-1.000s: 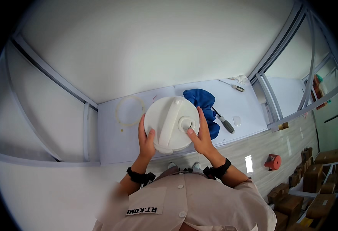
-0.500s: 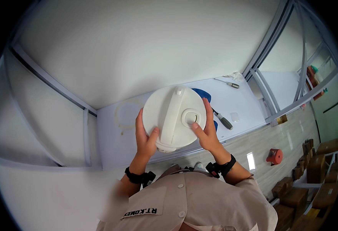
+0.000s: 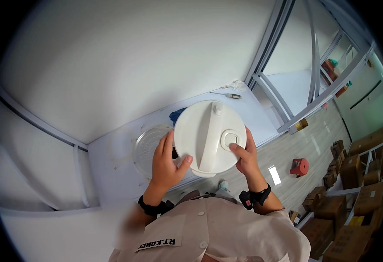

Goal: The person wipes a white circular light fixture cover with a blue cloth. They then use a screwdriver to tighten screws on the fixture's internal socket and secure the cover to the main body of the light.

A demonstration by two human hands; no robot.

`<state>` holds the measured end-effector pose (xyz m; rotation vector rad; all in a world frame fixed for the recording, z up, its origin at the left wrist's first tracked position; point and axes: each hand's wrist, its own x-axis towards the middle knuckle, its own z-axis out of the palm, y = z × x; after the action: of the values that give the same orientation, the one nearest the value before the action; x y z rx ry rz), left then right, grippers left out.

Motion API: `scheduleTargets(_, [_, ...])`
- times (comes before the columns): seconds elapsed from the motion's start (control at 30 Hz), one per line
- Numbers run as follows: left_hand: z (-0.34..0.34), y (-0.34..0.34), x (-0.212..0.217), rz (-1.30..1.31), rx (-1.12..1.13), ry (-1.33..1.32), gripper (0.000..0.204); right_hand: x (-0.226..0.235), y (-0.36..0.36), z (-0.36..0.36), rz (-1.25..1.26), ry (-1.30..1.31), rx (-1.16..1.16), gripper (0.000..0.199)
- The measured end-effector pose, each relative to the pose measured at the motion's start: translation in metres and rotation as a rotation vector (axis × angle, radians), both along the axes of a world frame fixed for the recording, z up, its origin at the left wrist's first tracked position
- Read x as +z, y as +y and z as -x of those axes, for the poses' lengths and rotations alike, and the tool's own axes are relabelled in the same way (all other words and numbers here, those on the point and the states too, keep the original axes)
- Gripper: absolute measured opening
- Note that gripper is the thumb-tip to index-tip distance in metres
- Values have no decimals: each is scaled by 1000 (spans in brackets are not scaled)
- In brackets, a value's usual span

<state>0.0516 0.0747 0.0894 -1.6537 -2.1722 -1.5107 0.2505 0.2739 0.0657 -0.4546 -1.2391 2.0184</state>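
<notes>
A round white rice cooker lid is held up above the table, its top facing me. A raised bar handle runs across it, beside an oval vent piece. My left hand grips its left edge with the thumb at the rim. My right hand holds the right edge, thumb by the vent piece. A round, shiny, clear or metallic dish-like piece lies on the table, partly behind my left hand. Something black shows between that hand and the lid. The lid's underside is hidden.
On the white table a screwdriver lies far right beside crumpled white material. Blue material shows behind the lid. Metal frames bound the right side. A red stool and cardboard boxes stand on the floor.
My hands have shifted right with the lid, while the view has turned too. The shiny round piece now shows on the left; the larger grey-handled screwdriver is no longer visible.
</notes>
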Motion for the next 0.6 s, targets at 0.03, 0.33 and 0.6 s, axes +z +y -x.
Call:
scheduleTargets(0.03, [-5,9,1,17,-4,6,74,0,10,-9,-23,3,-15,87])
scheduleTargets(0.33, [-76,129,-13,234,73,-106,47,-7,121,-93,-405,-103,-102,85])
scheduleTargets(0.6, [-124,206,-81,381,111,-117,41,-38,205,-140,-1230,-454,-174,73])
